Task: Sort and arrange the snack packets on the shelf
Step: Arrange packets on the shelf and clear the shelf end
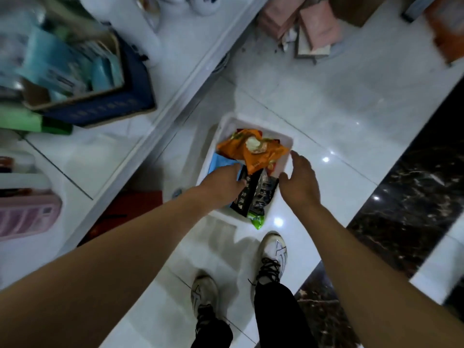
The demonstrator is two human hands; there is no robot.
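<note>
A white tray (281, 140) sits on the white tiled floor (326, 96), just beside the base of a white shelf unit (140, 136). The tray holds a loose pile of snack packets. Uppermost is an orange packet (251, 149), lying across the far half of the tray. Below it, toward the near end, lies a black packet (253, 194) with white lettering. A green packet (257, 219) overhangs the near rim onto the floor. A blue packet (222, 160) lies along the left side of the tray, partly under the others.

The left hand (221, 183) reaches into the tray from the left, resting over the blue packet, with its fingertips at the edge of the black packet. The fingers are hidden beneath the pile; whether they grip anything cannot be determined.

The right hand (300, 179) hovers at the right rim of the tray, fingers spread and relaxed, holding nothing. It is just beside the orange and black packets; contact is not evident.

Two white shoes (272, 254) stand on the floor near the tray. A blue cardboard box (113, 104) of goods rests on the shelf.
</note>
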